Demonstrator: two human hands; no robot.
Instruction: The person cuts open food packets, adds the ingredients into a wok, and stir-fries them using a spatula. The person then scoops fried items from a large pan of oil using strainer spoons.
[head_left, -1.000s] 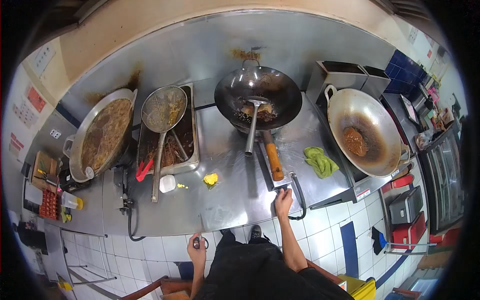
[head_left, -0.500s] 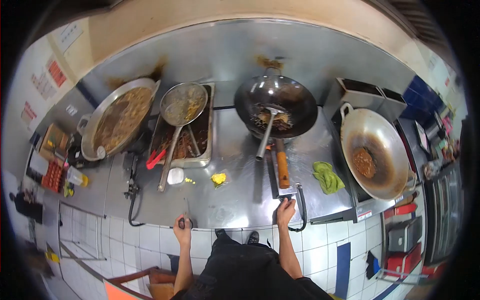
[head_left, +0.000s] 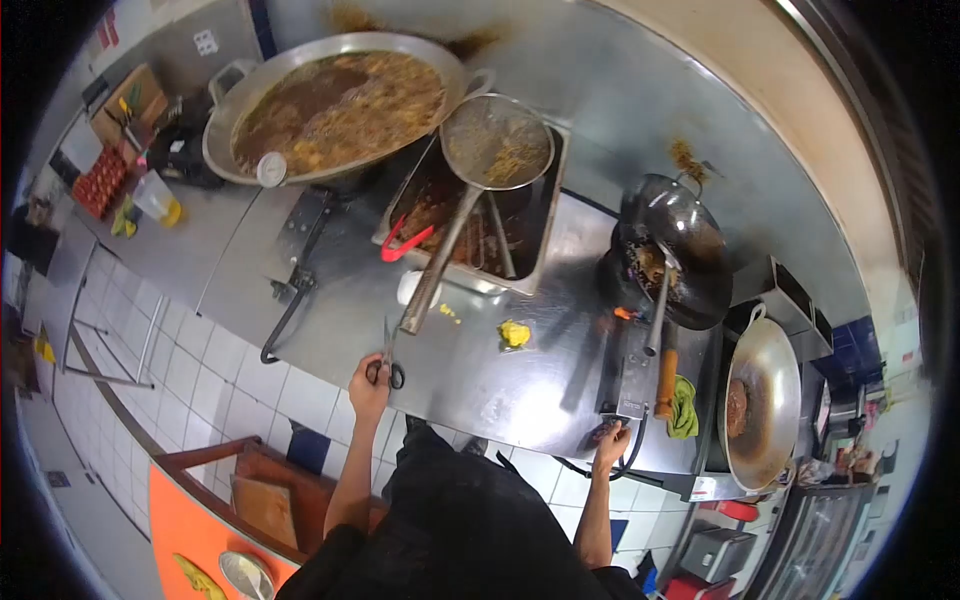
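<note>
Scissors (head_left: 393, 352) are in my left hand (head_left: 369, 386), fingers through the handles and blades pointing up over the steel counter's front edge. My right hand (head_left: 611, 444) is closed on the burner's control knob (head_left: 612, 426) at the counter's front. Behind it runs the metal burner body (head_left: 633, 378), with an orange flame (head_left: 626, 313) by the dark wok (head_left: 690, 235). A metal spatula (head_left: 659, 312) rests in the wok, whose wooden handle (head_left: 667, 378) points toward me. Yellow stuff in a small clear bag (head_left: 515, 335) lies on the counter, right of the scissors.
A large pan of brown stew (head_left: 340, 105) stands at the back left. Beside it, a mesh strainer (head_left: 497, 142) lies across a tray (head_left: 540, 245) with red-handled tongs (head_left: 402, 243). Right are a green cloth (head_left: 683, 408) and a pale wok (head_left: 790, 390). A hose (head_left: 640, 455) hangs at the edge.
My view has turned to the left and tilted, so the counter slants. Both hands keep their holds, the left on the scissors and the right on the burner knob.
</note>
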